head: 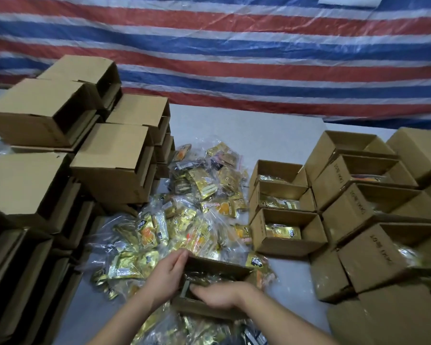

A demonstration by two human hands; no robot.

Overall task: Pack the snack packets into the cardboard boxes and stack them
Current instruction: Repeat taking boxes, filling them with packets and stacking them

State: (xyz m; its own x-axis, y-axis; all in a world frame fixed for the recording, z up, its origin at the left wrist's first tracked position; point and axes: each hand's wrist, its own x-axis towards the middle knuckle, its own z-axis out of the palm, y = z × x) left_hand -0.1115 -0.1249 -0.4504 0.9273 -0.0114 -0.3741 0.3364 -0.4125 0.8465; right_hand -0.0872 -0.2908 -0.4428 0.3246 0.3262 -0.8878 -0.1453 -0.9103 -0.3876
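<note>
a person's two hands work at a small open cardboard box point(217, 267) near the camera, set among a loose heap of gold snack packets point(197, 210) in clear bags on a grey table point(259, 135). the left hand point(168, 275) lies against the box's left wall, fingers straight. the right hand point(222, 295) lies flat over the box's near edge, fingers extended onto packets inside. to the right stand open filled boxes point(286, 230) in rows. at left, stacked boxes point(115, 165) lie on their sides. a red, white and blue striped tarp point(234, 46) hangs at the far side.
</note>
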